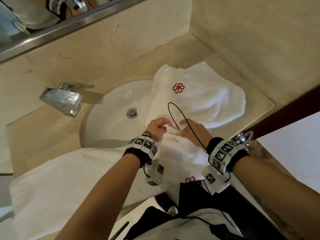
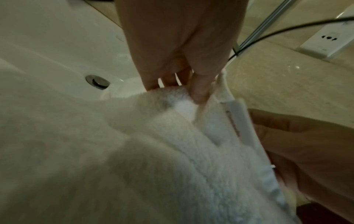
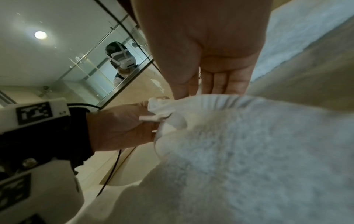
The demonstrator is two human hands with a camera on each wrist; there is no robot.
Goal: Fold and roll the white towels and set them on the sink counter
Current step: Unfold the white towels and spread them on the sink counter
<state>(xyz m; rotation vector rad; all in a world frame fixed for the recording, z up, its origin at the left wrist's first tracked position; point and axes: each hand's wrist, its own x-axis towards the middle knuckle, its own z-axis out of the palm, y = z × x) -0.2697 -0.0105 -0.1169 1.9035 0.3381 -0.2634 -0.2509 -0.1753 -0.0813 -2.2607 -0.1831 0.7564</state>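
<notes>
Both hands, left hand [image 1: 156, 127] and right hand [image 1: 195, 131], pinched a white towel's [image 1: 180, 149] edge between fingers [image 2: 199, 91] above the sink [image 1: 107, 122].

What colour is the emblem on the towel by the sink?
Red, on the white towel; the emblem shows best in the head view.

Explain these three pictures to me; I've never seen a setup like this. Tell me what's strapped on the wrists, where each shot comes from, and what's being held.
No machine: a person works bare-handed, wearing cameras. The big picture comes from a head camera looking down; the other two come from cameras strapped to each wrist, on bands with black-and-white marker squares. The left hand and right hand pinch the edge of a white towel over the sink. A second towel, with a red logo, lies on the counter partly over the basin; a third drapes over the front edge.
</notes>
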